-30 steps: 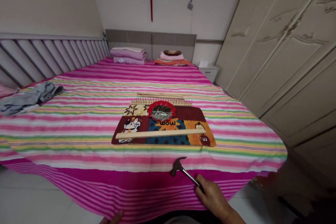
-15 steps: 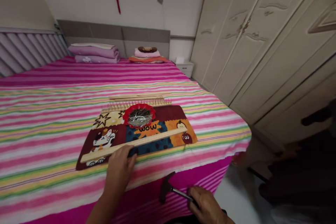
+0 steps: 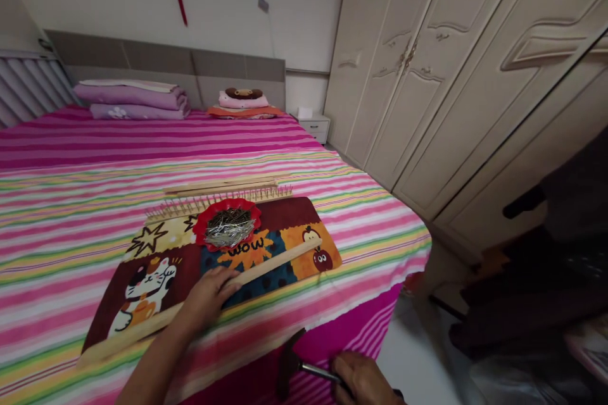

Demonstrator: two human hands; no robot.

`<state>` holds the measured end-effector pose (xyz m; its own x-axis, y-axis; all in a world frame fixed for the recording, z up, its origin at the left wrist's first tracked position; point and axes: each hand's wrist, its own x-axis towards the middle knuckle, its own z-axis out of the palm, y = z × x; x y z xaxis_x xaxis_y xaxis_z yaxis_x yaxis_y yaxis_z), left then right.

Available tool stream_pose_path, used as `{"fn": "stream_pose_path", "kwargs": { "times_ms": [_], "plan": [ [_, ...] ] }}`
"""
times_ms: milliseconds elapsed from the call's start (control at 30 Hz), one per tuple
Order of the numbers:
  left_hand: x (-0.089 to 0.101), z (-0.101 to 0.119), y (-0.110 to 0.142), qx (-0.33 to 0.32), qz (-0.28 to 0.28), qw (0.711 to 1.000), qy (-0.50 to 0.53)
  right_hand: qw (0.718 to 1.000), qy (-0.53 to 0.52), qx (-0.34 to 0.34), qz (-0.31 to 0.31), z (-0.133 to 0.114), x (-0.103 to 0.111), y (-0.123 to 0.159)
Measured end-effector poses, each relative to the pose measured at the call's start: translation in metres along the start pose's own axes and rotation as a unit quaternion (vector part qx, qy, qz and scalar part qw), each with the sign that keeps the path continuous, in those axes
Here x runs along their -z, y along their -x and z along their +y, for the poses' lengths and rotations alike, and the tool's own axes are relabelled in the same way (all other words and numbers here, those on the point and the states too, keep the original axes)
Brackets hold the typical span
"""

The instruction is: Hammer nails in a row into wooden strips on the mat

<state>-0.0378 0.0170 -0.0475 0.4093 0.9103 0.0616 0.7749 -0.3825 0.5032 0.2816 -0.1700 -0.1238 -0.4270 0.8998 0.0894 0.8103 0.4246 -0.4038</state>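
Note:
My left hand (image 3: 213, 294) is closed over the middle of a long pale wooden strip (image 3: 280, 257), which lies slanting across a patterned mat (image 3: 308, 212). In my right hand (image 3: 363, 380), at the bottom edge, is a claw hammer (image 3: 291, 364) held by its handle, its dark head pointing left. A red scalloped bowl (image 3: 199, 228) full of loose nails (image 3: 230, 228) sits on the mat just beyond my left hand. Behind the bowl stands a wooden strip with a row of upright nails (image 3: 185, 204).
More wooden strips (image 3: 228, 185) lie beyond the nailed one on the striped bedspread (image 3: 361, 228). Folded purple bedding (image 3: 137, 101) and a pink pillow stack (image 3: 243, 101) are by the headboard (image 3: 237, 73). A wardrobe (image 3: 403, 82) lines the right side; dark clothing hangs nearer.
My left hand has come up from the bottom edge and taken hold of the near wooden strip, which has tilted and shifted toward me. The hammer stays in my right hand. The view has swung right.

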Motion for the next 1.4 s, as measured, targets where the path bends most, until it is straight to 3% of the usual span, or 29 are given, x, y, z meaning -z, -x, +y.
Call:
{"fn": "stream_pose_path", "kwargs": {
  "times_ms": [100,267,467,633,900,1400],
  "plan": [
    [0.01,-0.004,-0.004,-0.039,-0.042,0.998,0.006,1.0,0.0,-0.003,-0.002,0.001,-0.002,0.0],
    [0.013,-0.014,-0.015,-0.008,-0.002,0.999,-0.049,1.0,0.006,-0.01,-0.001,0.001,-0.004,-0.001],
    [-0.017,0.002,-0.01,0.008,0.072,0.994,-0.08,1.0,0.02,-0.013,0.001,-0.001,-0.002,-0.003],
    [-0.033,0.019,-0.008,0.057,0.079,0.988,-0.123,0.999,0.029,-0.012,0.002,-0.002,0.0,-0.004],
    [-0.016,-0.022,0.015,0.038,0.074,0.991,-0.102,1.0,0.029,-0.012,0.004,-0.003,0.002,-0.002],
    [-0.009,-0.03,0.03,0.016,0.078,0.994,-0.075,0.999,0.04,-0.021,-0.02,-0.007,0.01,-0.004]
  ]
}}
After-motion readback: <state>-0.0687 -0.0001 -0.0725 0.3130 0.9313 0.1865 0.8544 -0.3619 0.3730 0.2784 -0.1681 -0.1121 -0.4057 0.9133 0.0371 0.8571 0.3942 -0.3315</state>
